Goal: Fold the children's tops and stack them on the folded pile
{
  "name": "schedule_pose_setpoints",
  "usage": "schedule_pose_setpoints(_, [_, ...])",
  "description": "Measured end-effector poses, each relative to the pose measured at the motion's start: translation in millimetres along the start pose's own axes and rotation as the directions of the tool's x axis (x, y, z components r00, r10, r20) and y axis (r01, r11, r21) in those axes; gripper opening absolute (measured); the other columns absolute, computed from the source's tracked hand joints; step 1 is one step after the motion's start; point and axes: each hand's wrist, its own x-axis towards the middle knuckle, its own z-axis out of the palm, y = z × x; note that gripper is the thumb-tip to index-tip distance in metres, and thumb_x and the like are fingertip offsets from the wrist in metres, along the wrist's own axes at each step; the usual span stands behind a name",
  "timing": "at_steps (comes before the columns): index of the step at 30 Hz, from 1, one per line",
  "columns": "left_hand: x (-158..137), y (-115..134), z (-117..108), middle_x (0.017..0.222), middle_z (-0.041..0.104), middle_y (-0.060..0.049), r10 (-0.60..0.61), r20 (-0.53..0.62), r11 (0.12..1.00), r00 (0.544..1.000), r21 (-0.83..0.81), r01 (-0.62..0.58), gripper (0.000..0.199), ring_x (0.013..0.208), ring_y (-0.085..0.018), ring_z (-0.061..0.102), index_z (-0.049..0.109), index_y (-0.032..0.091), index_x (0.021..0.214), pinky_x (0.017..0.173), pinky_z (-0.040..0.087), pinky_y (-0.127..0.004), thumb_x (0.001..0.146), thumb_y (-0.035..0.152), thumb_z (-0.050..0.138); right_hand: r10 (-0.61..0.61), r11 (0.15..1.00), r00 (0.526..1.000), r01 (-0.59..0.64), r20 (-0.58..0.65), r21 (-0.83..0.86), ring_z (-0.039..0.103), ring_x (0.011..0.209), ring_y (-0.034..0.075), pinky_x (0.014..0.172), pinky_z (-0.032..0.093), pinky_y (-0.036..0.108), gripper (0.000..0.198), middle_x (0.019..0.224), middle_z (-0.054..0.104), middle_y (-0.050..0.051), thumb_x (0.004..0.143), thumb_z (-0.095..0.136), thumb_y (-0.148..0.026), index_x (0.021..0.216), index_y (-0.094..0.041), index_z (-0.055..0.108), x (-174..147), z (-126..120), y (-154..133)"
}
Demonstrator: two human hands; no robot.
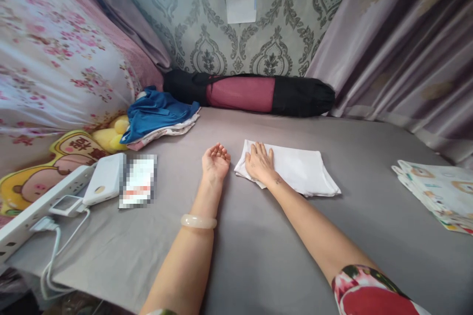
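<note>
A folded white cloth (299,167) lies flat on the grey sheet, its layers showing along the near and left edges. My right hand (259,161) rests palm down on the cloth's left part, fingers stretched out and pressing on it rather than gripping. Just left of the cloth, my left hand (216,161) lies palm up on the sheet, its fingers loosely curled and nothing in them. A gap separates that hand from the cloth. A pale bangle (198,221) circles my left forearm.
At the left are a blue garment (158,110) on other clothes, a power strip (40,204), a white power bank (105,177) and a blurred flat item (138,181). A long black-and-pink bag (240,93) lies along the wall. Patterned folded cloths (439,192) sit at the right.
</note>
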Motion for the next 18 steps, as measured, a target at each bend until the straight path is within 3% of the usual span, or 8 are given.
schedule_pose_setpoints(7, [0.6,0.0,0.7,0.062,0.059,0.000,0.005,-0.008,1.000,1.000,0.004,-0.005,0.010,0.054,-0.008,0.058,0.060,0.015,0.076,0.054,0.044,-0.020,0.080,0.013,0.051,-0.093,0.994,0.994,0.095,-0.060,0.046,0.020,0.147,0.026,0.118,0.010,0.046,0.057,0.157,0.031,0.015,0.099,0.021,-0.029,0.148,-0.004,0.034,10.2,3.9,-12.1])
schedule_pose_setpoints(18, [-0.4,-0.4,1.0,0.063,0.059,0.000,0.004,-0.009,1.000,1.000,0.016,-0.004,0.010,0.055,-0.009,0.058,0.061,0.015,0.077,0.055,0.044,-0.020,0.080,0.014,0.051,-0.086,0.995,0.994,0.089,-0.061,0.044,0.025,0.145,0.025,0.118,0.013,0.044,0.057,0.156,0.032,0.015,0.099,0.022,-0.029,0.149,-0.004,0.033,12.1,9.8,-13.2])
